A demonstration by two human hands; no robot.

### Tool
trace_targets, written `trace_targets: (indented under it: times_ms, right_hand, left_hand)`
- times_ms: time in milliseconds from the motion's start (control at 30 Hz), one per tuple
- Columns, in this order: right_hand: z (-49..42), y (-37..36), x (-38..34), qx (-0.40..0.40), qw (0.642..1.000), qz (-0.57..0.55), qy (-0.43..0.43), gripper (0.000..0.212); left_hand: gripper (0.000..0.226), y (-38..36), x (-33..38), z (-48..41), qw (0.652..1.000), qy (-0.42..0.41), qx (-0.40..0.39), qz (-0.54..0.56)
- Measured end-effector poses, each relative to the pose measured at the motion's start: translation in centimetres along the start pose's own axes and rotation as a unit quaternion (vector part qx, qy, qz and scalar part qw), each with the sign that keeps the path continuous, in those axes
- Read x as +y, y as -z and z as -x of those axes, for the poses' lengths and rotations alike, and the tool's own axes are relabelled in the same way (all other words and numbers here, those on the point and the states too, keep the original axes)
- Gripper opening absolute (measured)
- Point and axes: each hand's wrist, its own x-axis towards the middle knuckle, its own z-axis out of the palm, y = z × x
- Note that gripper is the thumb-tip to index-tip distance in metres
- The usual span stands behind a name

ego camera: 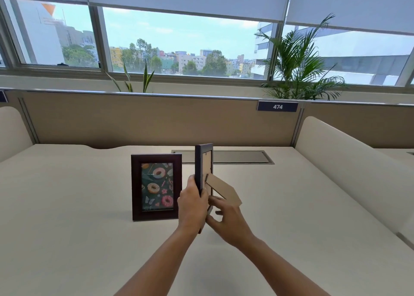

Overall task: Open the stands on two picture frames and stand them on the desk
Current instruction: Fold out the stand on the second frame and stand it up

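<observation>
A dark brown picture frame (pixel 156 186) with a donut print stands upright on the cream desk (pixel 67 206), facing me, left of centre. A second dark frame (pixel 202 161) is held edge-on just right of it, its back turned to the right. My left hand (pixel 193 206) is shut around its lower edge. The cardboard stand (pixel 224 191) swings out from the back toward the right. My right hand (pixel 228 219) sits under the stand, its fingers at the frame's lower back edge beside the stand.
A grey cable hatch (pixel 242 157) lies in the desk behind the frames. A beige partition (pixel 156 118) with a 474 label (pixel 277 106) closes the far side. Padded dividers (pixel 349 161) flank the desk. Plants (pixel 298 67) stand by the window.
</observation>
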Motion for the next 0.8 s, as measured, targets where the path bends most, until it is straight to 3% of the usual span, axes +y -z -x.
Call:
trace_targets:
  times_ms: [167, 300, 500, 667, 800]
  right_hand:
    - [-0.3, -0.1, -0.5, -0.044, 0.998, -0.039, -0.036, 0.063]
    - [-0.2, 0.0, -1.1, 0.021, 0.997, -0.042, -0.055, 0.042]
    - [-0.2, 0.4, -0.6, 0.134, 0.987, 0.025, -0.080, 0.015]
    - [-0.5, 0.9, 1.2, 0.167, 0.976, -0.107, -0.089, 0.033]
    - [-0.5, 0.6, 4.1, 0.161, 0.943, -0.253, -0.147, 0.028]
  left_hand:
    - [0.038, -0.3, 0.6, -0.3, 0.998, 0.029, -0.022, 0.052]
    - [0.037, -1.2, 1.0, 0.2, 0.990, 0.047, -0.095, 0.095]
    - [0.043, -2.5, 1.4, 0.4, 0.984, 0.054, -0.117, 0.122]
    - [0.062, -2.9, 1.0, 0.1, 0.973, 0.051, -0.187, 0.129]
    - [0.066, -3.0, -0.2, -0.3, 0.964, 0.077, -0.223, 0.123]
